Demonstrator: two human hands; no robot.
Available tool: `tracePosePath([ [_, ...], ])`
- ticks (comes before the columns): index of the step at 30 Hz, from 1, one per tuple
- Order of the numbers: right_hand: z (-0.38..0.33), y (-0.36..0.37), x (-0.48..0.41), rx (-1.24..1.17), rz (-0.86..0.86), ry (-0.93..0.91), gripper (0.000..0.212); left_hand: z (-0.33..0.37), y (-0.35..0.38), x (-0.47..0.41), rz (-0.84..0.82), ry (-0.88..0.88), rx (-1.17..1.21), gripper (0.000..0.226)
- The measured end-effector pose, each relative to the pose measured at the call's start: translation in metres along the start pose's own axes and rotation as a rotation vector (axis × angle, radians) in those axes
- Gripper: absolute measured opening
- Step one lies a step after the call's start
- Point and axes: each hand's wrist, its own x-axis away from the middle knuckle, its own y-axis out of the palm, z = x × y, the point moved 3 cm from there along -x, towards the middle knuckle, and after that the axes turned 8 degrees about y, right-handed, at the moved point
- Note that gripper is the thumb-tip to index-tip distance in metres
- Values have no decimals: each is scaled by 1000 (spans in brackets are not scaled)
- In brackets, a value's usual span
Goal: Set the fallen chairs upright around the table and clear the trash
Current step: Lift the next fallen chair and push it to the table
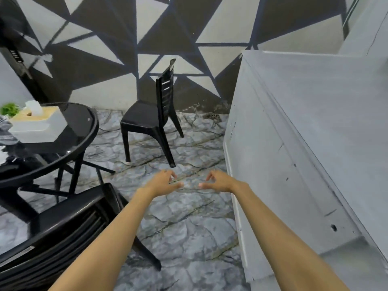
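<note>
Fingers point(168, 174) apart on left hand point(164, 182) and right hand point(219, 181) before an upright, seemingly plastic black chair point(144, 119).

Wall point(105, 80) painted with dark brown and cream triangles, grey veined marble-look floor point(189, 227), scuffed pale grey panel point(294, 143) at right

Table point(95, 131) and near chair point(69, 223) cut off left.

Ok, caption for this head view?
Left hand and right hand, both empty, reach toward an upright black chair near the round table.
</note>
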Motion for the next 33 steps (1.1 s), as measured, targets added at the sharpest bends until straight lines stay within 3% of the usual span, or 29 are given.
tracePosePath([
  [13, -8, -98, -175, 79, -79, -40, 59, -26, -62, -174, -3, -138, 26, 58],
  [23, -55, -206, -328, 131, -98, -62, 66, -57, -173, -324, 109, -137, 79, 55],
  [33, -79, -286, -491, 191, -198, -167, 60, -87, -232, -461, 196, -271, 151, 53],
])
